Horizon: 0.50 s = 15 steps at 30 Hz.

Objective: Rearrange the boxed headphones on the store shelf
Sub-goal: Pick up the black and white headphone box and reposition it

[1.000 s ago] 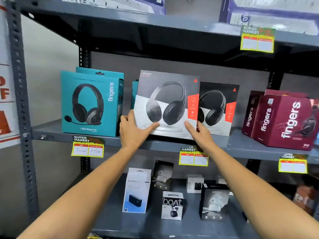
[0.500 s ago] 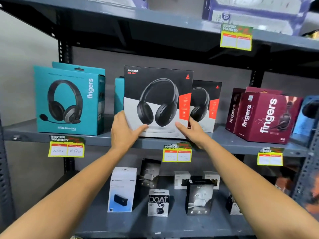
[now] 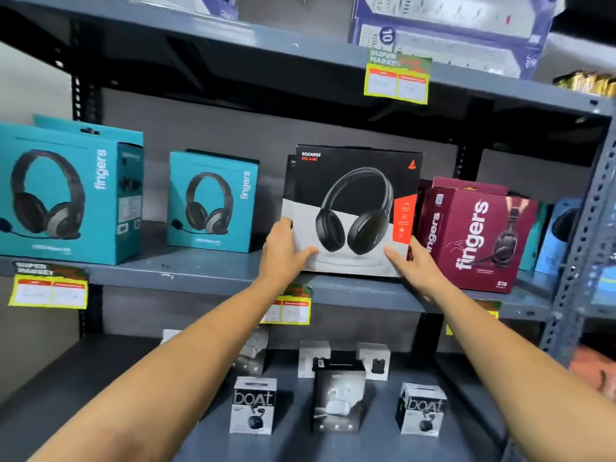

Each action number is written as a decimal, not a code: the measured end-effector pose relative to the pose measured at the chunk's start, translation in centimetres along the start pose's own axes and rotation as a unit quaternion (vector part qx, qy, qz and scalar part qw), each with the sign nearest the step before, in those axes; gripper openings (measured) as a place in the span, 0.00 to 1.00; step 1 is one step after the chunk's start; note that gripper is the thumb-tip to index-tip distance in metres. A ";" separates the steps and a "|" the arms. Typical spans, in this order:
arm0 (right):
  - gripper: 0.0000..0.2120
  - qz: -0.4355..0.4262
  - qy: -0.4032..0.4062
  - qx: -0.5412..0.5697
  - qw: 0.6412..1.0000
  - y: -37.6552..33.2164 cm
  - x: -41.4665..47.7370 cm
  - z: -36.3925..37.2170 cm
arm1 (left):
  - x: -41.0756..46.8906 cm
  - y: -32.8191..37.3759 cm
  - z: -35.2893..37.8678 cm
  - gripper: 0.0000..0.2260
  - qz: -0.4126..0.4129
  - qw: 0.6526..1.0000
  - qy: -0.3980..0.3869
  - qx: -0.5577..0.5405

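A black-and-white headphone box (image 3: 353, 208) stands upright on the grey middle shelf (image 3: 206, 271). My left hand (image 3: 283, 250) grips its lower left corner and my right hand (image 3: 411, 265) grips its lower right corner. A second black box shows as a thin edge just behind it on the left. Two teal headphone boxes sit to the left, a large one (image 3: 66, 191) and a smaller one (image 3: 213, 201). A maroon headphone box (image 3: 476, 235) stands close against the held box's right side.
A blue box (image 3: 560, 235) sits past the maroon one by the grey upright post (image 3: 583, 248). Small earbud boxes (image 3: 253, 405) stand on the lower shelf. Yellow price tags (image 3: 50, 288) hang on the shelf edges. Purple-white cartons (image 3: 450, 28) fill the top shelf.
Both hands have slid the black-and-white box to the right along the shelf, over the second black box and up against the maroon box. A smaller teal box is now uncovered.
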State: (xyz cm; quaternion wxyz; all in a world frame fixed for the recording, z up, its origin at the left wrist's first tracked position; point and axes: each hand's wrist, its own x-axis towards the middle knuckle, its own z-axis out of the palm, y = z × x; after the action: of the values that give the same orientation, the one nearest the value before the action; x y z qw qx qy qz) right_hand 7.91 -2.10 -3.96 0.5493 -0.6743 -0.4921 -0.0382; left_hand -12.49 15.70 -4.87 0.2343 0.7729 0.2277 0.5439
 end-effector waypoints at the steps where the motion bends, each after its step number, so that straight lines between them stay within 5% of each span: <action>1: 0.21 0.005 -0.005 -0.002 1.000 0.7 0.0 -0.3 | -0.1 0.0 0.5 0.24 0.000 1.000 -0.002 0.002; 10: 0.20 0.034 -0.047 0.014 0.998 3.0 0.6 -0.8 | -0.3 -0.6 1.3 0.25 0.008 0.999 0.010 0.032; 15: 0.23 0.028 0.068 -0.011 0.997 3.3 0.2 -0.4 | -0.3 -0.3 1.2 0.27 -0.006 0.999 0.014 0.032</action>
State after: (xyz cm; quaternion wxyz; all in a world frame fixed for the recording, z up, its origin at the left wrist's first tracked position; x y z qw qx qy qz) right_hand 10.50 -2.02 -5.97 0.5749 -0.6898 -0.4338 -0.0742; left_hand -11.45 15.66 -5.62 0.2092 0.7712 0.2530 0.5454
